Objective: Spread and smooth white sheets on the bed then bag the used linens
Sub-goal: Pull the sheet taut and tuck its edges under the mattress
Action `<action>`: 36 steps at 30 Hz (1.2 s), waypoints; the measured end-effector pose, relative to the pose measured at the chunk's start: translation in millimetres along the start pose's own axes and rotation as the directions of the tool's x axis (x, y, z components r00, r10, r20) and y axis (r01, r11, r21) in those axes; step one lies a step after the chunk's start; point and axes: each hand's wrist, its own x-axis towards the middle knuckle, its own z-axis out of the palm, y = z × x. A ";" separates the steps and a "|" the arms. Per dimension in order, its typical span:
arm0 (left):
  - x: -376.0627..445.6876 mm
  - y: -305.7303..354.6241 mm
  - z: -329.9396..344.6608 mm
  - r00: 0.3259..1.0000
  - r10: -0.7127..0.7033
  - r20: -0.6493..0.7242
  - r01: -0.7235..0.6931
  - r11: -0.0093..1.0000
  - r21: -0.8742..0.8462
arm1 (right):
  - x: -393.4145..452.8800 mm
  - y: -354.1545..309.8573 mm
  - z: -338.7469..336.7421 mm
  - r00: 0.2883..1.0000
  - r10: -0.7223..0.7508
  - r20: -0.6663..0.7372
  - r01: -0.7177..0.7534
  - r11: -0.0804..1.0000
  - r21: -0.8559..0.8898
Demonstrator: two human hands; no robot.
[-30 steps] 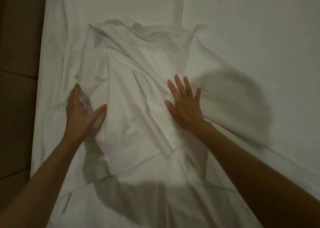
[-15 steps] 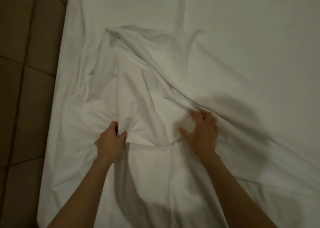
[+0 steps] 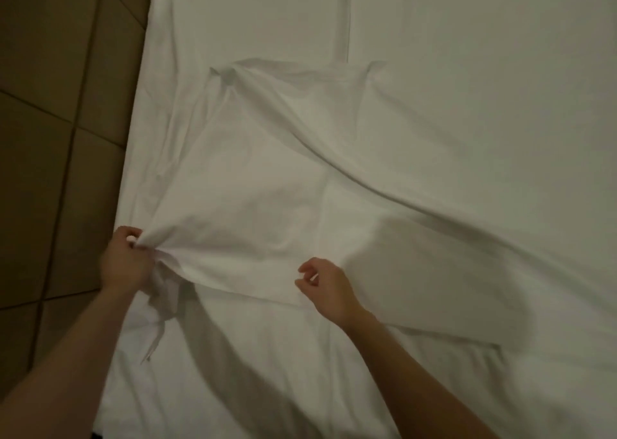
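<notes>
My left hand clenches a bunched corner of the white sheet, soft cotton gathered into tight creases at the bed's left edge. My right hand hovers with loosely curled fingers, its grip released, just beside the sheet's near hem. A long ridge fold runs rightward across smooth fabric. Brown floor tiles lie left.

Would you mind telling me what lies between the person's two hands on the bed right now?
In the head view, only the near edge of the loose white sheet spans from the left hand, which grips a bunched corner, to the right hand. Nothing else lies there.
</notes>
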 end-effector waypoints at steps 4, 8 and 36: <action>-43.1 33.7 37.0 0.984 0.133 -0.123 -0.119 0.987 0.111 | -4.2 6.2 -1.3 0.999 -0.031 0.043 0.035 0.995 -0.098; -79.0 41.4 80.5 0.946 0.276 0.170 -0.324 0.819 0.473 | -14.1 17.0 -16.4 0.986 -0.158 0.057 0.162 0.798 -0.580; -13.4 9.3 -12.8 0.867 -0.021 0.498 -0.108 0.967 0.229 | -14.2 18.6 -32.3 0.872 -0.085 0.482 0.409 0.667 -0.622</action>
